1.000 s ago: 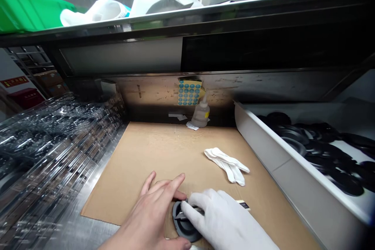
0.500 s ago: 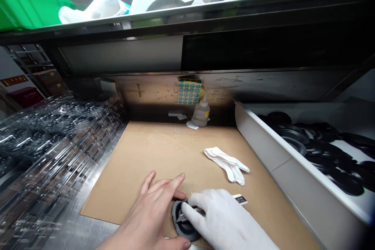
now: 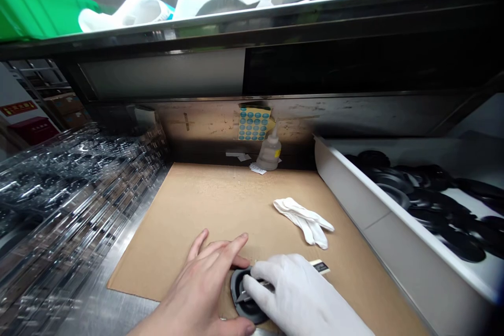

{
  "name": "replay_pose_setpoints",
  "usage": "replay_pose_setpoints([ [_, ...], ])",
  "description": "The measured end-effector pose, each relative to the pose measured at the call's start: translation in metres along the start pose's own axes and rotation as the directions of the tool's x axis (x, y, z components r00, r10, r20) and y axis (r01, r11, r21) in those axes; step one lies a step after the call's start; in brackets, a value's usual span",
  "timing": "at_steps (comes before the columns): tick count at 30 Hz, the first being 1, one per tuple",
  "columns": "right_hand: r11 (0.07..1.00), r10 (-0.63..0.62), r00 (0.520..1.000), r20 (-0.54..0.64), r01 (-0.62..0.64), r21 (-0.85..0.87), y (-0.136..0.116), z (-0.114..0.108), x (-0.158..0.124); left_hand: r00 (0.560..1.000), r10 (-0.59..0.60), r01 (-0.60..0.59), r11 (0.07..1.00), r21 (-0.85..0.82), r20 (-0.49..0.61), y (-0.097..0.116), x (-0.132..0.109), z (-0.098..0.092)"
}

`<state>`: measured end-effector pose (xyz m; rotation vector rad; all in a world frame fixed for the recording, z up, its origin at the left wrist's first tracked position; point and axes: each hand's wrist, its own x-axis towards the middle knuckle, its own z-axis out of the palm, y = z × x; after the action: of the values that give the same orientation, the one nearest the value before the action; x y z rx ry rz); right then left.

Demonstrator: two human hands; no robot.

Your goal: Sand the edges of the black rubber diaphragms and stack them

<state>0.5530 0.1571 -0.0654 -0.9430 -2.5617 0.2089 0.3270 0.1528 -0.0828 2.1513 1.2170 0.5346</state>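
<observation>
My left hand (image 3: 200,286), bare, spans a round black rubber part (image 3: 247,313) lying on the cardboard, with fingertips at its upper rim and thumb near its lower edge. My right hand (image 3: 299,296) wears a white glove and rests over the part, hiding much of its face. In those gloved fingers is a thin metal tool (image 3: 246,296), its tip over the part's centre. A black-and-white strip (image 3: 321,267) sticks out beyond the glove. A loose white glove (image 3: 303,222) lies on the cardboard sheet (image 3: 189,210), up and right of my hands.
A glue bottle (image 3: 270,153) and a blue dot-sticker sheet (image 3: 254,123) stand at the board's back. To the right, a white tray (image 3: 354,191) holds several black discs. Stacked clear plastic trays (image 3: 79,189) lie left. A green bin (image 3: 35,8) sits on the high shelf.
The black-and-white strip has shifted slightly up and left as my right hand tilts. The whole view has moved a little. My left hand stays on the black part.
</observation>
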Motion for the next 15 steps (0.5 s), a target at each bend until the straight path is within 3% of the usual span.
replay_pose_setpoints([
  [4,0.995,0.093,0.990,-0.103,-0.089,0.039,0.024,0.008,-0.014,1.000,-0.015,0.013,0.998,-0.064,-0.027,-0.004,-0.001,-0.001],
  [7,0.962,0.273,0.935,-0.227,-0.272,0.035,0.056,0.020,-0.023,0.996,-0.028,0.016,0.989,-0.146,-0.082,-0.009,-0.002,0.001],
  [10,0.918,0.389,0.887,-0.248,-0.395,0.029,0.074,0.021,-0.027,0.994,-0.017,-0.003,0.985,-0.170,-0.112,-0.012,-0.003,0.004],
  [15,0.937,0.308,0.932,-0.190,-0.332,-0.108,0.065,-0.003,-0.067,0.993,0.001,-0.019,0.987,-0.161,-0.116,-0.014,-0.005,0.005],
])
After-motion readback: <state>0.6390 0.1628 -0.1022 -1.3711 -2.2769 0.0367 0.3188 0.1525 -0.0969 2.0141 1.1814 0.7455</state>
